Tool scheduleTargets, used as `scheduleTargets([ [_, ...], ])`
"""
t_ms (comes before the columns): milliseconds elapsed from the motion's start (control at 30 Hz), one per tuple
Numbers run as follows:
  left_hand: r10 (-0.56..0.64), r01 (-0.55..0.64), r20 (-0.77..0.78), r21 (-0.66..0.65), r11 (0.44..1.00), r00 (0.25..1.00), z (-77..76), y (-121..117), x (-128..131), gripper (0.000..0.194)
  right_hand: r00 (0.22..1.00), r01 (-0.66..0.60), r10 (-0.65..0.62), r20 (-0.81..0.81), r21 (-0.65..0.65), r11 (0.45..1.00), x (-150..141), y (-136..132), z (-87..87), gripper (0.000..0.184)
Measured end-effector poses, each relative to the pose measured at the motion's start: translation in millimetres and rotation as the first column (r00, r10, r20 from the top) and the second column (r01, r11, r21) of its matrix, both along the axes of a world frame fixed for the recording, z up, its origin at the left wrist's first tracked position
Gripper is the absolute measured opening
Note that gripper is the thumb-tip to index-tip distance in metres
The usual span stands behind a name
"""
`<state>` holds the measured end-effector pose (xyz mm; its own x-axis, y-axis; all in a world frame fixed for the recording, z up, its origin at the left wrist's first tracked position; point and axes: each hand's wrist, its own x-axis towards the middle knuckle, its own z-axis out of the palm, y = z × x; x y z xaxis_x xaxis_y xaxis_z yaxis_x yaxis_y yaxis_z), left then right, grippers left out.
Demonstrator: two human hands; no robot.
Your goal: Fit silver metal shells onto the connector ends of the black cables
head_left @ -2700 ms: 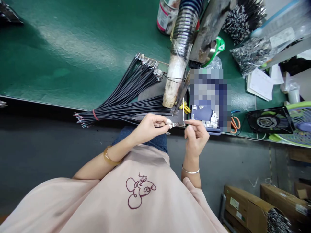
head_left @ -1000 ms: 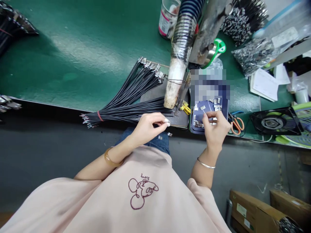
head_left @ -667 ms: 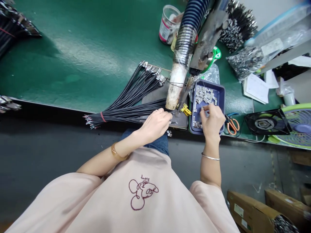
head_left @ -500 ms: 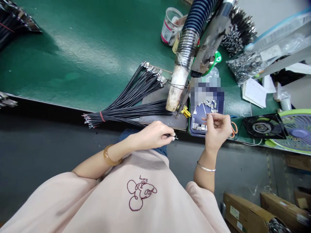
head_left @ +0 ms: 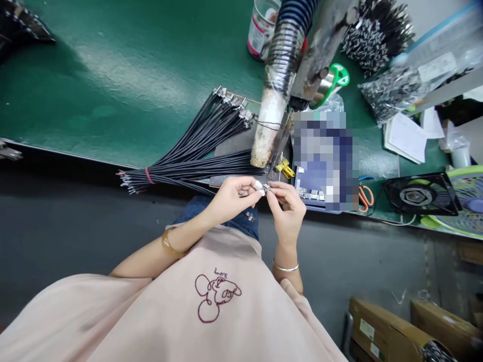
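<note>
My left hand (head_left: 231,197) is pinched on the end of a thin black cable at the bench's front edge. My right hand (head_left: 287,206) meets it fingertip to fingertip, pinched on a small metal clip (head_left: 266,187) at the cable's tip. Just behind them lies a bundle of black cables (head_left: 196,151), tied with a red band and fanned across the green bench (head_left: 113,75). A blue tray (head_left: 306,187) of small metal clips sits right of my hands, partly blurred out.
A corrugated hose with a pale nozzle (head_left: 268,125) hangs down over a dark plate behind my hands. Orange-handled scissors (head_left: 364,196), a small black fan (head_left: 420,193), bags of metal parts (head_left: 392,85) and a tin (head_left: 260,25) stand further back. Cardboard boxes (head_left: 381,327) sit on the floor.
My right hand left the blue tray with a clip and came left to meet my left hand. My left hand lifted slightly with the cable end.
</note>
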<state>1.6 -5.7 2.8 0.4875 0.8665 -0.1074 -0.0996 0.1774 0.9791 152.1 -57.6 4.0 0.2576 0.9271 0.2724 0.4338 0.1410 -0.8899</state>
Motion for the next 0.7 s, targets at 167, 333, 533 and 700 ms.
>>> scheduleTargets([
  [167,-0.004,0.006,-0.038,0.052,0.999,0.999,1.7,-1.3,1.9,0.015,0.997,-0.044,0.043,-0.058,-0.014,0.999,0.4,0.5,0.8,0.006],
  [333,0.001,0.001,-0.055,0.046,0.999,0.998,0.2,-2.3,2.4,0.017,0.956,-0.011,-0.051,0.29,0.208,0.978,-4.4,-2.7,-6.3,0.012],
  [533,0.022,-0.018,0.052,-0.083,0.996,0.998,0.2,3.3,2.3,0.012,0.924,0.056,-0.177,0.34,0.336,0.94,-1.5,-8.4,-5.0,0.02],
  [700,0.076,-0.064,0.103,-0.12,0.991,0.992,0.4,5.9,6.0,0.009,0.919,-0.01,-0.147,0.366,0.395,0.919,-2.5,-9.3,-3.1,0.02],
])
